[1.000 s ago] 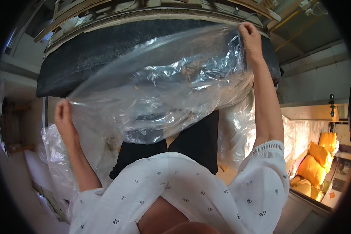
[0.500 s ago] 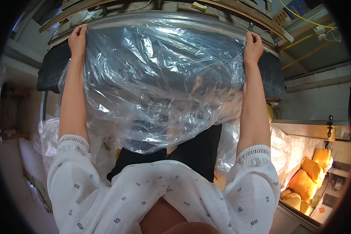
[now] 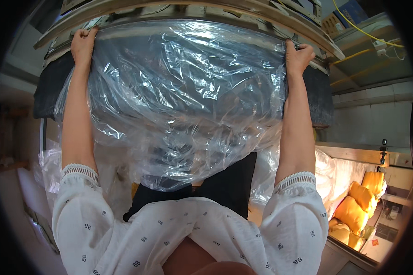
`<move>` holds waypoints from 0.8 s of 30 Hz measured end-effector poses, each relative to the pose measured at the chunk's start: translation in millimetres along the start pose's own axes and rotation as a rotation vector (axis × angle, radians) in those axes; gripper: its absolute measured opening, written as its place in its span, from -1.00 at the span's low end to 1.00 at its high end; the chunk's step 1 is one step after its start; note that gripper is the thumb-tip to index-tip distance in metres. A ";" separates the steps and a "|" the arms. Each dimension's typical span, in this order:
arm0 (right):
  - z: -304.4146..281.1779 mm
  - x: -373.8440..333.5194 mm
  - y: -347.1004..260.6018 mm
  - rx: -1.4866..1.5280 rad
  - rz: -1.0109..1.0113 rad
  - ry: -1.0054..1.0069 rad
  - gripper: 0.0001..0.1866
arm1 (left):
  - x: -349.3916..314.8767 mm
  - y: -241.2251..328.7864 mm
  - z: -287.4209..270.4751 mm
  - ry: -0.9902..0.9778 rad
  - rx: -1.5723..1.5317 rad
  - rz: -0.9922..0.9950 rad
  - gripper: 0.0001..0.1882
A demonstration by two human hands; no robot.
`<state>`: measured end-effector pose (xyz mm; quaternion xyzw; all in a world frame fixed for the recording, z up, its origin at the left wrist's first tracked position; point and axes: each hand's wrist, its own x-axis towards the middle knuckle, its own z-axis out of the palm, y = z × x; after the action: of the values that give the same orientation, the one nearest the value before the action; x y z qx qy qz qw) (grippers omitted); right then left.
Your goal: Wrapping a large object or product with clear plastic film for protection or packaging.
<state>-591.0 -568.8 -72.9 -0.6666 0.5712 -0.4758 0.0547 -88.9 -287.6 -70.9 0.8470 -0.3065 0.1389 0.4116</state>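
Note:
A wide sheet of clear plastic film (image 3: 188,82) stretches in front of me, wrinkled and shiny, over a dark padded surface (image 3: 303,96). My left hand (image 3: 83,45) is closed at the film's far left corner, thumb along the edge. At the far right corner my right hand (image 3: 299,58) is closed too, its thumb on the film edge and its other fingers curled. A small dark piece shows beside those fingers; I cannot tell what it is. The film's near part hangs loosely down over my dark trousers (image 3: 229,183).
A long curved-looking wooden bar (image 3: 206,5) crosses beyond the film. Yellow cords (image 3: 367,17) run at the upper right. Yellow bundles (image 3: 355,208) lie brightly lit at the lower right, near a wooden beam (image 3: 348,153). More clear plastic hangs on both sides of my legs.
Both hands remain at the film's far corners; the left sits slightly further left. Fingers of both hands have shifted from pinched tips to thumbs along the edge. The film looks flatter near its far edge.

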 end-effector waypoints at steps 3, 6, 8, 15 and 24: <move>4.2 0.6 -0.3 0.052 0.043 0.049 -0.61 | -0.5 -10.2 -7.9 -0.012 -0.108 0.013 -0.64; -1.0 4.8 3.6 0.173 0.124 0.087 -0.67 | -8.0 3.6 -13.7 -0.114 -0.332 -0.154 -0.67; -1.8 8.8 6.9 0.165 0.112 0.110 -0.66 | -3.9 -1.2 -11.2 -0.118 -0.447 -0.187 -0.66; -7.5 10.5 5.3 0.174 0.145 0.112 -0.49 | 2.1 -8.2 -10.0 -0.019 0.131 0.118 -0.50; -104.0 -60.8 -12.6 0.271 -0.093 -0.468 -0.69 | -56.6 -4.7 -114.4 -0.018 -0.070 0.200 -0.67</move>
<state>-648.1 -466.1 -43.7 -0.7707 0.4428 -0.3829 0.2518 -127.8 -173.0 -30.2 0.7986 -0.3978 0.1607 0.4221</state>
